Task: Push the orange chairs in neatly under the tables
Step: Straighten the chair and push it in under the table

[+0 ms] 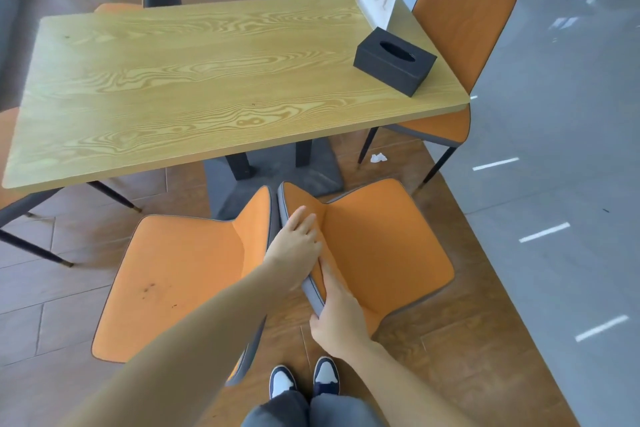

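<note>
Right chair (388, 253) stands w/ seat clear of table (207, 80) near edge, angled, touching left chair (173, 281). Both hands on its backrest rim: left hand (294, 243) laid over top, fingers fairly straight; right hand (337, 315) clamped round rim. Risk: skewed push jams against left chair or table base (277, 170).
</note>
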